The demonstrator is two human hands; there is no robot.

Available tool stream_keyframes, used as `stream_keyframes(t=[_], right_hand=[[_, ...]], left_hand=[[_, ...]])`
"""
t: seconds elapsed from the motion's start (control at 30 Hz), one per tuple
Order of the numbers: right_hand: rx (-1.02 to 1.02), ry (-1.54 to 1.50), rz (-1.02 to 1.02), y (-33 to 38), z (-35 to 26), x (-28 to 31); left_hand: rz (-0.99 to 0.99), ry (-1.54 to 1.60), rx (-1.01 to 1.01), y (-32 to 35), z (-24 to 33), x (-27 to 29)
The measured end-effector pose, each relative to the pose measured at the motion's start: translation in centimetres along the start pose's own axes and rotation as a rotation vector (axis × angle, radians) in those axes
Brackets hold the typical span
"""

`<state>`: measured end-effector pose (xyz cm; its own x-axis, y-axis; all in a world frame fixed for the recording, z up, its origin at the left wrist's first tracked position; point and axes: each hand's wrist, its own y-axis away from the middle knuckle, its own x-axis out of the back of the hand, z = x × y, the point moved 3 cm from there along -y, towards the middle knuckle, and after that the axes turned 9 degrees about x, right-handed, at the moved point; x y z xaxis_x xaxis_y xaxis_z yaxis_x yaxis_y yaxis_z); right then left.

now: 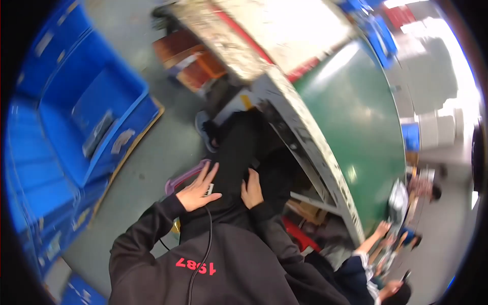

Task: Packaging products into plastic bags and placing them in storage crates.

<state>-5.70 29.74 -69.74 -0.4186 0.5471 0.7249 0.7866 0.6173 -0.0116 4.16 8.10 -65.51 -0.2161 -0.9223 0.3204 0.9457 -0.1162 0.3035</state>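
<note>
Floor parts bin from table edge; left hand spread on thigh, right hand, grasp unclear.

Glare at right, dark curved rim.

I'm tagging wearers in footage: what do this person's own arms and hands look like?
Long, near-black sleeves reach the wrists: left sleeve and right sleeve look plain, with no clear markings. The left hand and right hand wear no gloves. A thin black cable crosses the matching dark sweatshirt.
</note>
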Motion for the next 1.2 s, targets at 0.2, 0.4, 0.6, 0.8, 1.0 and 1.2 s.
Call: stream_keyframes(t=[0.2, 0.4, 0.6, 0.8, 1.0, 1.2], right_hand=[[-0.059, -0.11, 0.189, 0.3, -0.6, 2.1], [-0.077, -0.263, 0.287, 0.9, 0.0, 2.5], [-0.135, -0.416, 0.349, 0.1, 1.6, 2.5], [-0.12, -0.467, 0.447, -0.5, 0.4, 5.0], [0.121, -0.034, 0.275, -1.8, 3.8, 10.1], [0.284, 0.299, -0.203, -1.1, 11.7, 13.9]], left_hand=[[0.07, -0.268, 0.111, -2.4, 3.6, -1.6], [0.193, -0.326, 0.218, -2.4, 3.7, -3.8], [0.138, -0.3, 0.382, -3.4, 5.7, -3.7], [0.137, -0.817, 0.036, -7.7, 9.5, -2.6], [-0.247, -1.097, -0.588, -13.4, 10.0, 0.2], [-0.942, -0.904, -1.361, -16.4, 7.8, -0.9]])
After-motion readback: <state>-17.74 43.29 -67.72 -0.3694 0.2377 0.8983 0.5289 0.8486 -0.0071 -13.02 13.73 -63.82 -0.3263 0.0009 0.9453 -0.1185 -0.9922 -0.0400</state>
